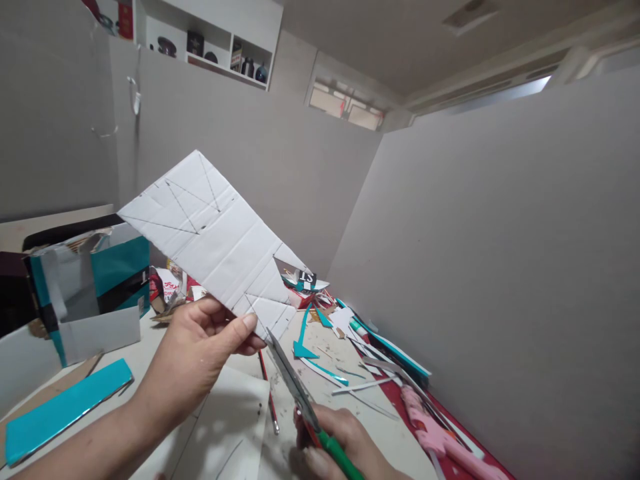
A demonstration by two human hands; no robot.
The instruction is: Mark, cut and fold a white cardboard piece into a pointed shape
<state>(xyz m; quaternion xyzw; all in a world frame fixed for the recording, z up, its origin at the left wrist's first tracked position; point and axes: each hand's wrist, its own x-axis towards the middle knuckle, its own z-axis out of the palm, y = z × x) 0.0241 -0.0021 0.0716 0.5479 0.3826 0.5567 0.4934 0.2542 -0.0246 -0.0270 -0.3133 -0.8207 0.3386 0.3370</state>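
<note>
My left hand (205, 347) pinches the lower edge of a white card (215, 233) marked with pencil lines, thumb on the near face. The card is tilted up above the table, and a notch is cut into its right end. Scissors (295, 383) with green and red on the handles are in my right hand (345, 440), low in the view. Their blade tips meet the card's lower corner, just right of my left thumb. How far the blades are apart is hard to tell.
A cut-up teal and white box (117, 267) stands at the left, near a teal strip (67, 410). A pencil (269, 393) and white sheet (235, 427) lie below the card. Scraps, a teal offcut (305, 350) and a pink glue gun (440, 437) are at the right.
</note>
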